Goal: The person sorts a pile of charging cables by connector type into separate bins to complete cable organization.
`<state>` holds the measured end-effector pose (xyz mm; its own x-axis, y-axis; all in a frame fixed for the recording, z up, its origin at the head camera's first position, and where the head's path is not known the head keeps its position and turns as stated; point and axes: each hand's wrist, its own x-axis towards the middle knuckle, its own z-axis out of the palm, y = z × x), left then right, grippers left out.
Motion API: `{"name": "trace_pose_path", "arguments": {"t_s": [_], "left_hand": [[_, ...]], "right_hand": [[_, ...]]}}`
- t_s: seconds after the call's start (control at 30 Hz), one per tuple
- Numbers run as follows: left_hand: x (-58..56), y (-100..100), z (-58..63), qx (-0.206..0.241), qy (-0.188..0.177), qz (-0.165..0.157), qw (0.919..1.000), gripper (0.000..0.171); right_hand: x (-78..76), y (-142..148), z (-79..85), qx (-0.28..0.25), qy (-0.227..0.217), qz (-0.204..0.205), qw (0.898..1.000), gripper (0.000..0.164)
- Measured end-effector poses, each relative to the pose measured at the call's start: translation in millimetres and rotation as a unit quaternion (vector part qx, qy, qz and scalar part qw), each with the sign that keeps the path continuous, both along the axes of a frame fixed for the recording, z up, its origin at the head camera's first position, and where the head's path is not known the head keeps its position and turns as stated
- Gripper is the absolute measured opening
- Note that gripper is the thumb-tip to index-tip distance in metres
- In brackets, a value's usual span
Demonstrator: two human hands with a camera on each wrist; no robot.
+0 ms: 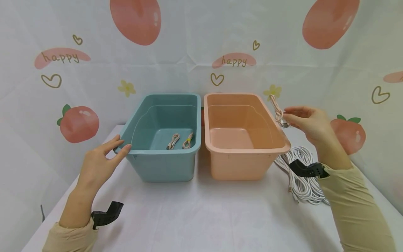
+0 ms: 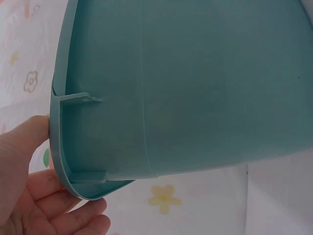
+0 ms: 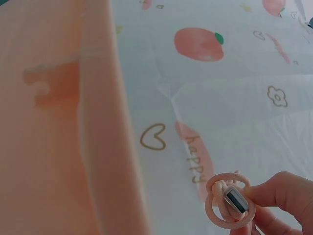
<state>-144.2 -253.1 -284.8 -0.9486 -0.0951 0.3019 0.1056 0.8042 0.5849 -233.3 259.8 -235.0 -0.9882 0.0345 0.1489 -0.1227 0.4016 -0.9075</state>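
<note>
My right hand [image 1: 306, 122] pinches a coiled pale pink USB cable [image 1: 275, 108] just beyond the right rim of the orange bin [image 1: 236, 166]. In the right wrist view, the cable's metal USB plug [image 3: 236, 199] faces the camera between its loops. At the near left corner of the blue-green bin [image 1: 163, 166], my left hand [image 1: 99, 164] holds the rim, with thumb and fingers on either side of the corner [image 2: 61, 152]. Two small cable bundles lie inside that bin, a pale one [image 1: 173, 141] and one with a yellow tie [image 1: 188, 140].
White coiled cables [image 1: 303, 189] are piled on the white-covered table [image 1: 201, 217], right of the orange bin and partly behind the right forearm. The two bins stand side by side with a narrow gap. Behind them hangs a printed cloth [image 1: 189, 45] with peaches and hearts.
</note>
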Motion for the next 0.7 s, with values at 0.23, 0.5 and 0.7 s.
{"name": "trace_pose_path", "arguments": {"t_s": [0.23,0.5,0.7], "left_hand": [[-0.1,0,0.8,-0.001,0.001,-0.001,1.0,0.056],[-0.9,-1,0.9,-0.005,0.004,-0.003,1.0,0.056],[-0.7,0,1.0,-0.005,0.002,-0.001,1.0,0.056]], "right_hand": [[-2.1,-16,6.3,0.019,0.015,0.0,1.0,0.009],[-8.7,-44,12.7,-0.034,0.036,0.039,0.998,0.009],[-12.1,-70,17.2,-0.046,0.042,0.061,0.996,0.009]]}}
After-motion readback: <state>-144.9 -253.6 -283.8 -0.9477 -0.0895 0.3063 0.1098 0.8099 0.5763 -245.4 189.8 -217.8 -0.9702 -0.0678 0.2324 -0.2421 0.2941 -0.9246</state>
